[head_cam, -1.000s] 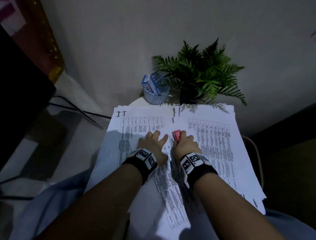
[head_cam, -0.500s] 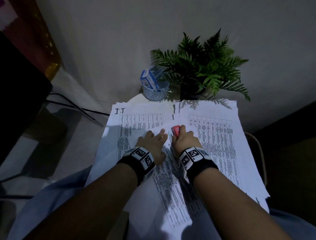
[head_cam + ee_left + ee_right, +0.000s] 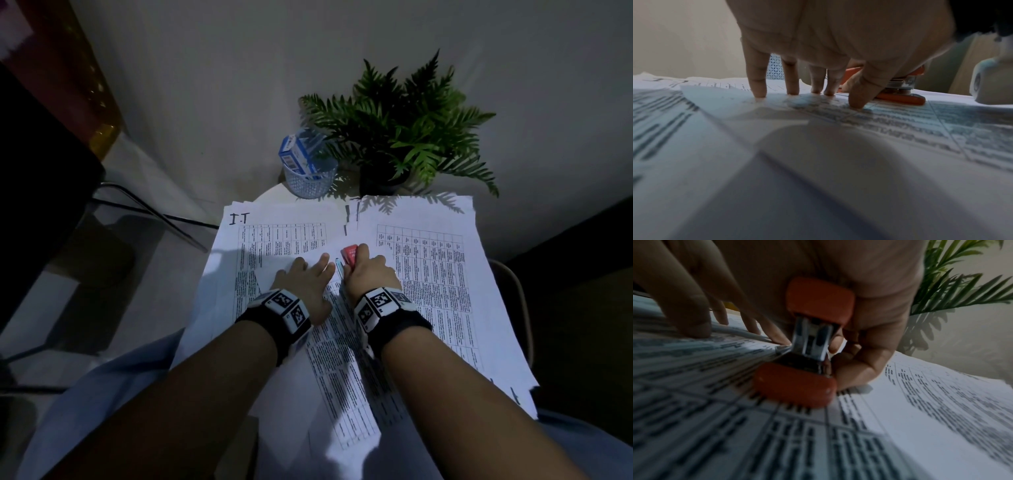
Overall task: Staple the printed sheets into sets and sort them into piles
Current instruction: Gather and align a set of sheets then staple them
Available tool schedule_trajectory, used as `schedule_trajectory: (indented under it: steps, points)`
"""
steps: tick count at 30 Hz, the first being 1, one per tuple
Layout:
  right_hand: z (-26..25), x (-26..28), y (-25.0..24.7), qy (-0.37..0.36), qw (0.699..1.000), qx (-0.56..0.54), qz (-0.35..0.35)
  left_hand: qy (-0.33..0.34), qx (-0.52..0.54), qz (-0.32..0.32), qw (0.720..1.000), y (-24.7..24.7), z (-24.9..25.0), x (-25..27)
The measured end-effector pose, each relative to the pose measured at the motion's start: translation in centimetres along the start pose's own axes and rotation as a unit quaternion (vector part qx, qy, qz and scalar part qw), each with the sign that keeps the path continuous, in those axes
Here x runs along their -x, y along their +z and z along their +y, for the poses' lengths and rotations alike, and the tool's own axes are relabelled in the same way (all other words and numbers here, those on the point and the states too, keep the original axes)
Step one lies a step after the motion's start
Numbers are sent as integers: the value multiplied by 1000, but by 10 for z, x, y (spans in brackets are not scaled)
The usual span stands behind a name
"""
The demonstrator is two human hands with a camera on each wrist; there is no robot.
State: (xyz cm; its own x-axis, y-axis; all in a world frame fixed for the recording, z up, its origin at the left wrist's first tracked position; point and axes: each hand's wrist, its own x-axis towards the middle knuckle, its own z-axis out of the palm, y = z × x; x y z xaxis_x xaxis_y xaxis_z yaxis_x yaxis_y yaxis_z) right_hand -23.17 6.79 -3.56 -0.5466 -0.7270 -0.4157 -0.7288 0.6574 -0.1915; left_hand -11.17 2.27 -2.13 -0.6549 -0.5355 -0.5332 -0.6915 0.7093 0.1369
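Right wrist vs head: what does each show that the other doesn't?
Right wrist only: the stapler's metal mechanism between its orange halves, with a sheet corner at its mouth.

Head only: the mesh cup holding a blue box, the "I.T" mark, both paper piles.

Both: right hand gripping the stapler, left hand pressing the sheets, the plant.
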Motion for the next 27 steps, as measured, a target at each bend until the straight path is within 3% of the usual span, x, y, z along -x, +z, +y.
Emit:
schedule_trajectory:
  steps: [9,18,27]
  points:
    - [-5,-3,-1,17,999,-37,-12,1,1,1,1000,0,-1,-1]
    - [4,-11,-15,-34,997,-52,-55,-3,5,3,1000,-2,-1,0]
    - [4,-16,-20,-35,996,-32,-79,-3,3,-1,1000,-4,-1,1]
